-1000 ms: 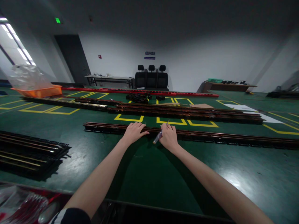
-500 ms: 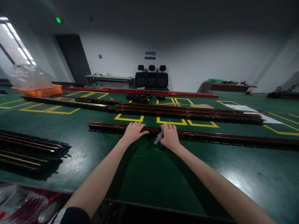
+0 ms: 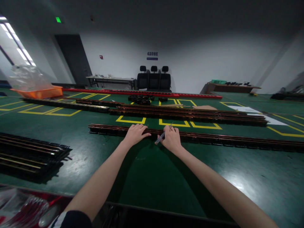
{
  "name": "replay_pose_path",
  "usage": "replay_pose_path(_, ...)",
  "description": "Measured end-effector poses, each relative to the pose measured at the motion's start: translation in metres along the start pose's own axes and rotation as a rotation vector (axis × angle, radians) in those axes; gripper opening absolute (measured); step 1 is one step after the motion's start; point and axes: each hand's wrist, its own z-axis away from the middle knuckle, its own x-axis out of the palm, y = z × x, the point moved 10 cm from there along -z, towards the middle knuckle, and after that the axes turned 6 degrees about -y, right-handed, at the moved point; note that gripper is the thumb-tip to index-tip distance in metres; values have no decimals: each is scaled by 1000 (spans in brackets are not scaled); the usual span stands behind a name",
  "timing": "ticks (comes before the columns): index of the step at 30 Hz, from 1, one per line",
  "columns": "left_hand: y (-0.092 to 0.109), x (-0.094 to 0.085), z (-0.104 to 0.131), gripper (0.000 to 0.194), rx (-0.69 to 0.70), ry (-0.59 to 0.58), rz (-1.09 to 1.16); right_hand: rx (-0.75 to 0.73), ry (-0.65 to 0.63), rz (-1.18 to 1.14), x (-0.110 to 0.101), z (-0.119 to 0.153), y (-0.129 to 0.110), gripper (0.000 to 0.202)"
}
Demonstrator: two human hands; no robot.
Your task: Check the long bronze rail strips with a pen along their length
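A long dark strip with copper-coloured lines lies across the green table in front of me. On its left part rests my left hand, fingers over the strip and thumb stretched along its near edge; it appears to grip the strip. My right hand is closed round a slim silvery tool and touches the same strip a little further right. The tool slants, its thin tip pointing away from me and its thicker end towards me.
More dark strips lie behind and at the near left. An orange basket with clear plastic stands at the back left. A long red bar, black parts and white paper lie further back.
The tool in my right hand has tilted slightly, its near end shifting a little left and away from me. My left hand stays on the strip.
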Motion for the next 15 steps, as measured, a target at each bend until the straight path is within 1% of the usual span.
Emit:
replay_pose_path(4,-2,0,0,49,-7,-23,15,-6,-24,-2,1,0,-4,24)
replay_pose_path(8,-3,-2,1,46,-8,-5,20,-10,-36,5,2,0,-6,20)
replay_pose_path(15,-3,-2,1,46,3,-4,12,30,-55,33,2,0,-3,28)
